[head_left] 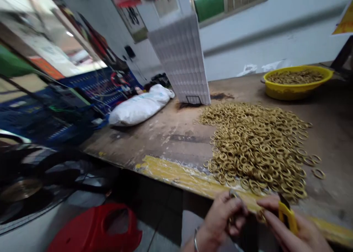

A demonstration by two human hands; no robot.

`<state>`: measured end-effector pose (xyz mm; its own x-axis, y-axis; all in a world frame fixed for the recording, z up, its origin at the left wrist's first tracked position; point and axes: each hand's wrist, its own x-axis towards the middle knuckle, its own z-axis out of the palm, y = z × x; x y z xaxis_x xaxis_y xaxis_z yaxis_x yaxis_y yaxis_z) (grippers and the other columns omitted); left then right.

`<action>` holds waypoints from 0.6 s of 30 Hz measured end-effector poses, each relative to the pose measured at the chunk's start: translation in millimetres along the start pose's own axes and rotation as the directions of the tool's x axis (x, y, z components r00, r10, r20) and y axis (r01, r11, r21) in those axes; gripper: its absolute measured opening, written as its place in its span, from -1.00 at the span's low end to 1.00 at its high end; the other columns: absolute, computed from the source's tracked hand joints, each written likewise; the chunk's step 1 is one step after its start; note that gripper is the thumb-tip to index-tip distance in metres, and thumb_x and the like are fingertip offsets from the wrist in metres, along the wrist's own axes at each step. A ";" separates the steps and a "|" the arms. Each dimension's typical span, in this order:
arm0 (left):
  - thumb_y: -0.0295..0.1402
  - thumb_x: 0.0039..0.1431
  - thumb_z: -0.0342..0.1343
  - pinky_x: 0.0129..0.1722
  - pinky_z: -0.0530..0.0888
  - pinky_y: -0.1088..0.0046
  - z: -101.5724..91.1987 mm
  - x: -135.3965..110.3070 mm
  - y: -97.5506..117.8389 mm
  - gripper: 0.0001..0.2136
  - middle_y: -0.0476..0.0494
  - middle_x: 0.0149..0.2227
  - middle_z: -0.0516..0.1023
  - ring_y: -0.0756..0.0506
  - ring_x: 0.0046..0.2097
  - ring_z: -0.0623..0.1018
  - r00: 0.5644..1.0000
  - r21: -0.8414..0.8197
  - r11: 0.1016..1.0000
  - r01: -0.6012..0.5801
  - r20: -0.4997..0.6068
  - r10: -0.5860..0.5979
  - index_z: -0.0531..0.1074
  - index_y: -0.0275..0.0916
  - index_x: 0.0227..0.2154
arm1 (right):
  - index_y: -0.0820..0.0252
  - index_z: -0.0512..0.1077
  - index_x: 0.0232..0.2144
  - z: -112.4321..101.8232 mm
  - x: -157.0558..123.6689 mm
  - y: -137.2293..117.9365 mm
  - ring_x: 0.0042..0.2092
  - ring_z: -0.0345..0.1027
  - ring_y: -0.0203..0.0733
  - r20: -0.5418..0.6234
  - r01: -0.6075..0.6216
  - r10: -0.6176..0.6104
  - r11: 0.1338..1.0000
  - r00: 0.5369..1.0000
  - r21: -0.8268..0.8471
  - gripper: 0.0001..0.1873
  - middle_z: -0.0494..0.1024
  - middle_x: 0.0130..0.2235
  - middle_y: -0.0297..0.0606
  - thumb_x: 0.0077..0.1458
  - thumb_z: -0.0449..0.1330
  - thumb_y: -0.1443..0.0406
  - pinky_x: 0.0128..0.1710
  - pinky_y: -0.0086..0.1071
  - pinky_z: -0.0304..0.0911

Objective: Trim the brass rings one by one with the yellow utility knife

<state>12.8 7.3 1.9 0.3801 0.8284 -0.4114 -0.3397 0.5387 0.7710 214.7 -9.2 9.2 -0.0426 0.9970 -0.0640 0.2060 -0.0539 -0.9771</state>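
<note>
At the table's front edge, my left hand [227, 213] is closed with its fingers curled round a few brass-coloured rings [233, 195]; they are partly hidden. To its right, my right hand [292, 222] is closed on a yellow-and-black tool [288, 217], whose exact kind I cannot make out. A brass-coloured ring [261, 216] also shows between the thumb and forefinger of that hand. Just beyond both hands spreads a large heap of the same rings [256, 145] on the worn wooden table [179, 141].
A yellow basin [296, 92] full of rings stands at the back right. A white foam panel [183, 60] stands upright behind the heap, left of the basin. A stuffed white sack [140, 106] lies farther left. Below are a red stool [93, 230] and a fan [41, 185].
</note>
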 end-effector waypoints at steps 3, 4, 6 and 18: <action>-0.06 -0.05 0.34 -0.77 0.07 0.67 6.6 -1.7 6.2 -0.61 0.02 -0.63 0.38 0.15 -0.69 0.24 0.997 -0.004 0.999 0.052 -0.059 -0.052 0.40 -0.31 -0.56 | 0.14 0.62 -0.19 4.8 -5.1 -27.4 -0.16 0.55 -0.09 0.031 -0.060 0.059 0.998 0.998 0.027 -0.64 0.65 -0.23 -0.17 0.09 0.28 0.04 -0.11 -0.35 0.47; -0.08 -0.04 0.34 -0.77 0.07 0.67 7.4 -1.1 7.8 -0.63 0.02 -0.61 0.39 0.14 -0.68 0.26 0.998 -0.019 0.999 0.041 -0.045 -0.042 0.40 -0.31 -0.54 | 0.16 0.60 -0.17 7.4 -5.1 -33.1 -0.22 0.54 -0.14 0.016 -0.095 0.095 0.994 0.995 0.053 -0.63 0.63 -0.26 -0.19 0.09 0.28 0.05 -0.17 -0.36 0.47; -0.12 0.03 0.31 -0.76 0.08 0.66 7.1 0.9 8.9 -0.66 0.01 -0.59 0.40 0.14 -0.68 0.26 0.999 -0.033 0.999 0.041 0.001 -0.041 0.42 -0.32 -0.50 | 0.18 0.54 -0.11 11.4 -3.9 -37.9 -0.31 0.47 -0.23 0.005 -0.148 0.149 0.983 0.989 0.104 -0.62 0.58 -0.29 -0.25 0.08 0.29 0.09 -0.28 -0.40 0.43; -0.17 0.05 0.36 -0.76 0.10 0.66 4.3 -3.9 5.1 -0.68 -0.08 -0.48 0.52 0.15 -0.66 0.26 0.972 -0.042 0.990 0.135 0.198 -0.124 0.53 -0.36 -0.34 | 0.17 0.50 -0.19 13.3 -1.1 -25.5 -0.42 0.33 -0.37 -0.057 -0.106 0.119 0.976 0.991 0.190 -0.73 0.51 -0.33 -0.35 0.03 0.34 0.22 -0.38 -0.45 0.31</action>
<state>13.4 6.2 9.5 0.5821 0.7083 -0.3993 -0.3210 0.6514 0.6875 196.5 -9.6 31.5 0.0378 0.9851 -0.1678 0.0202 -0.1687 -0.9855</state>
